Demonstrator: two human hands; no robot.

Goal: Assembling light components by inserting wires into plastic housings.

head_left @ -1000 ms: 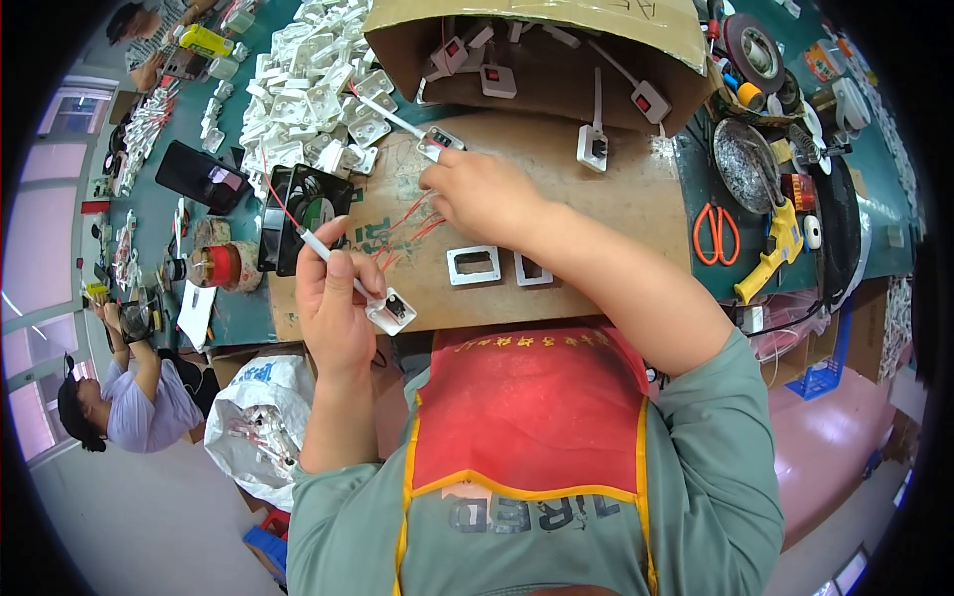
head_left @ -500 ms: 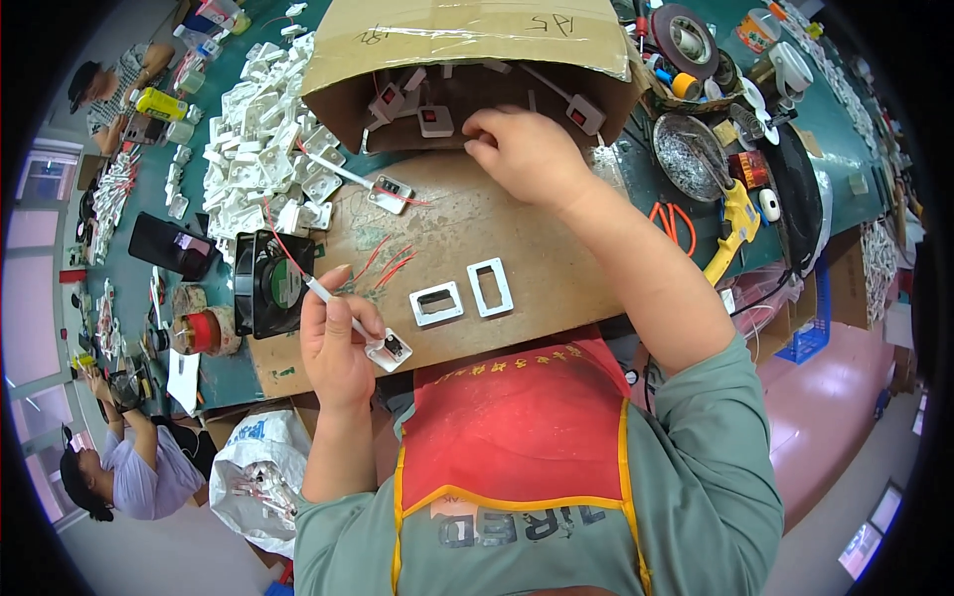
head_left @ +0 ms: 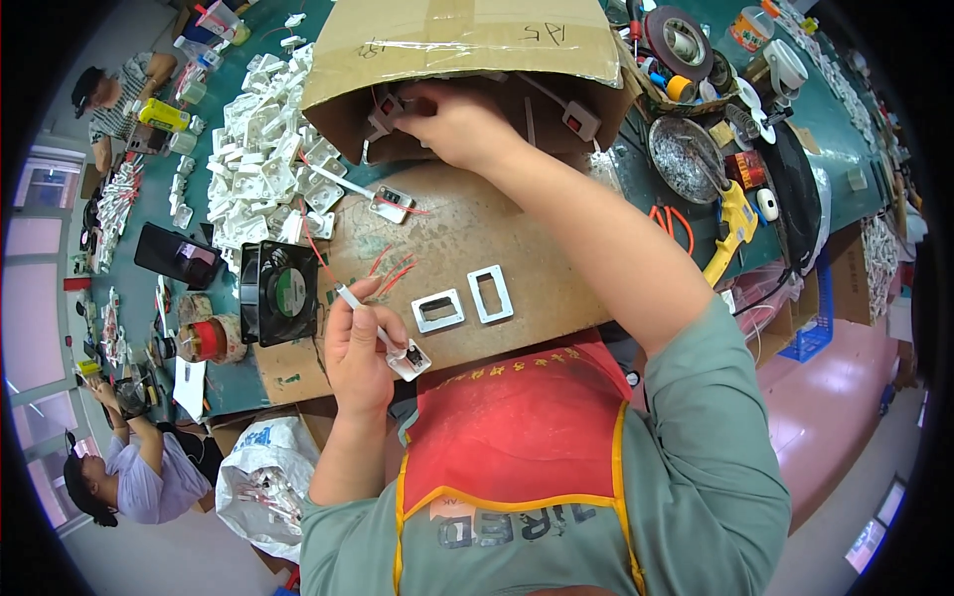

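My left hand (head_left: 364,350) pinches a white cable stem (head_left: 370,316) with a thin red wire rising from its top. At its lower end is a small open white housing (head_left: 408,361) with dark parts inside. My right hand (head_left: 462,121) reaches into the mouth of a cardboard box (head_left: 467,50). Its thumb and fingers close on the edge of a white switch housing (head_left: 384,115) on the left side; the fingertips are partly hidden. Another white housing with a red switch (head_left: 579,120) hangs at the box's right. An open housing with a stem (head_left: 391,204) lies before the box.
Two white rectangular frames (head_left: 489,295) and loose red wires (head_left: 396,268) lie on the board. A heap of white housings (head_left: 263,149) and a black fan (head_left: 278,292) stand left. A yellow glue gun (head_left: 733,228) and a metal pan (head_left: 686,159) are right. Two people work at left.
My right hand has moved left inside the box mouth, onto the switch housing there. My left hand has shifted slightly right and down with the cable stem and housing.
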